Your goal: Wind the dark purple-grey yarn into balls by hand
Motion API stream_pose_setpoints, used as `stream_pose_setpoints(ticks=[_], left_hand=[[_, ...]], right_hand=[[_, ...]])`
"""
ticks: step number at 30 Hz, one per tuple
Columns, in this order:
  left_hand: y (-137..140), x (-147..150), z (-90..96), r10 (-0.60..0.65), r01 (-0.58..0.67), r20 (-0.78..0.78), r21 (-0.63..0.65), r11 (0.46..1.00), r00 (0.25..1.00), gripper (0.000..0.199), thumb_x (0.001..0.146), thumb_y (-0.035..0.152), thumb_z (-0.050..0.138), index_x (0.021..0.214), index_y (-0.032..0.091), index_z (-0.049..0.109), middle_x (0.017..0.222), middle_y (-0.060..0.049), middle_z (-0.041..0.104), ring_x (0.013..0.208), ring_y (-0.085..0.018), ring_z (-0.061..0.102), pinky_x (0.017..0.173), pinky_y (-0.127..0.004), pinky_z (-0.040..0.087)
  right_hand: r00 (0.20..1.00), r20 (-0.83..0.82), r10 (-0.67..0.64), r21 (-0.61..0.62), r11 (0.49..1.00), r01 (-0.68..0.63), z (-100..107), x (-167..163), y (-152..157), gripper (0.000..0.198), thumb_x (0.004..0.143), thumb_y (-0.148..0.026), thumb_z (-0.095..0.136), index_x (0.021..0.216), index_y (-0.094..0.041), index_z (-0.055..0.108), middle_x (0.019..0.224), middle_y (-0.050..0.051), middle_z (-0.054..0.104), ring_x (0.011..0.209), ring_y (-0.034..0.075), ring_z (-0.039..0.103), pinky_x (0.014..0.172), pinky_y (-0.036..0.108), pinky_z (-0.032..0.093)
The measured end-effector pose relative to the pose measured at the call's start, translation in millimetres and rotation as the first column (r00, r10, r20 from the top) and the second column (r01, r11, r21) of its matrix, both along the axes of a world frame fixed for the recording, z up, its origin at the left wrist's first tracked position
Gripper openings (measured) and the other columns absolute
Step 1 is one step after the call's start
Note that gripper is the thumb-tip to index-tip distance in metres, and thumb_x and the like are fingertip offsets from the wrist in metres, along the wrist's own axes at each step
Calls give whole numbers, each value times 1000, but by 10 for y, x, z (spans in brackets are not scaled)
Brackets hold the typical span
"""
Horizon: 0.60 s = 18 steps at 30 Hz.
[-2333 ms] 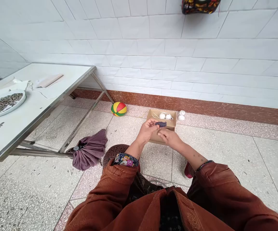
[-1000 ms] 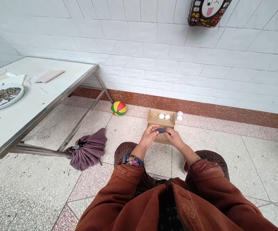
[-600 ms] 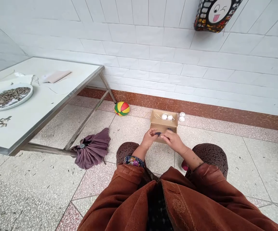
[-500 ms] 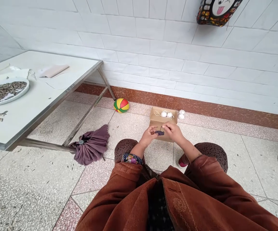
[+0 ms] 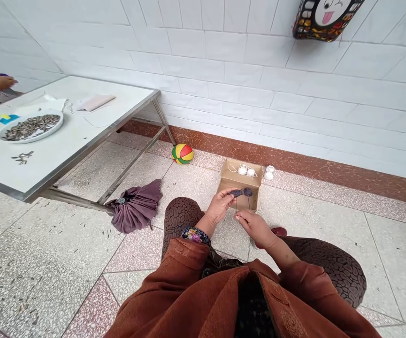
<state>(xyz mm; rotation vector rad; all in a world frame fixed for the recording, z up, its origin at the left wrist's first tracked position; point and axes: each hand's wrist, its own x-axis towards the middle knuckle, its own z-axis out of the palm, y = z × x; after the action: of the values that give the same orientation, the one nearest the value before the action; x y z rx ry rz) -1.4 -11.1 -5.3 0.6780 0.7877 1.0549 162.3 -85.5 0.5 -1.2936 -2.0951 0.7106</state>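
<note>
My left hand (image 5: 220,205) pinches a small, dark, thread-wound piece (image 5: 237,193) over the cardboard box (image 5: 228,174). A dark round ball of thread (image 5: 248,192) shows just right of that piece; whether the two touch I cannot tell. Lower and to the right, my right hand (image 5: 254,225) is closed, thumb and fingertips pinching a dark thread (image 5: 237,204) that runs up to the wound piece. Two white balls (image 5: 246,171) with white string lie in the far part of the open box.
More white balls (image 5: 269,172) sit beside the box by the wall. At left stand a table (image 5: 93,121) with a plate of seeds (image 5: 34,126), a colourful ball (image 5: 182,154) and a purple cloth (image 5: 137,206). Another person's hand (image 5: 2,83) appears beyond the table.
My right hand has moved down toward me, drawing the thread below the wound piece. The dark ball now shows beside that piece. My right knee has swung outward, and the view has shifted left.
</note>
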Motion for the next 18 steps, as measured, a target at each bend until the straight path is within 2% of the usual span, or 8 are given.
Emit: stream_pose_setpoints(ticks=[4, 7, 12, 15, 18], left_hand=[[-38, 193, 153, -47, 51, -70, 59, 997, 996, 30, 72, 25, 78, 101, 17, 75, 108, -7, 74, 89, -14, 64, 81, -27, 48], [-88, 306, 306, -89, 98, -80, 119, 988, 993, 31, 72, 27, 79, 100, 16, 74, 106, -6, 73, 85, -13, 63, 77, -26, 49], [-210, 452, 541, -152, 171, -138, 141, 975, 979, 37, 77, 31, 76, 110, 17, 67, 92, -3, 71, 65, -9, 62, 69, -27, 51], [-299, 563, 631, -153, 171, -144, 123, 978, 978, 39, 77, 32, 77, 110, 17, 64, 87, -2, 70, 68, -11, 67, 72, -30, 55], [-383, 676, 683, -163, 173, -92, 121, 977, 982, 41, 74, 30, 80, 110, 16, 65, 94, -4, 71, 78, -13, 71, 80, -32, 57]], right_hand=[[996, -56, -62, 113, 991, 68, 485, 280, 222, 29, 105, -39, 44, 103, -25, 69, 96, 8, 69, 89, 24, 66, 80, 36, 53], [966, -166, -196, 144, 965, 220, 685, 416, 453, 28, 103, -39, 47, 95, -23, 68, 92, 8, 68, 88, 24, 65, 81, 37, 52], [890, -219, -401, 39, 908, 418, 665, 436, 544, 30, 101, -42, 46, 88, -23, 65, 80, 4, 67, 75, 21, 60, 71, 34, 47], [861, -234, -451, 10, 885, 466, 643, 454, 446, 31, 100, -43, 47, 85, -23, 63, 74, 2, 65, 68, 20, 58, 66, 31, 45], [837, -254, -485, 46, 858, 512, 657, 512, 323, 32, 99, -45, 46, 82, -23, 62, 74, 2, 64, 70, 19, 58, 67, 31, 44]])
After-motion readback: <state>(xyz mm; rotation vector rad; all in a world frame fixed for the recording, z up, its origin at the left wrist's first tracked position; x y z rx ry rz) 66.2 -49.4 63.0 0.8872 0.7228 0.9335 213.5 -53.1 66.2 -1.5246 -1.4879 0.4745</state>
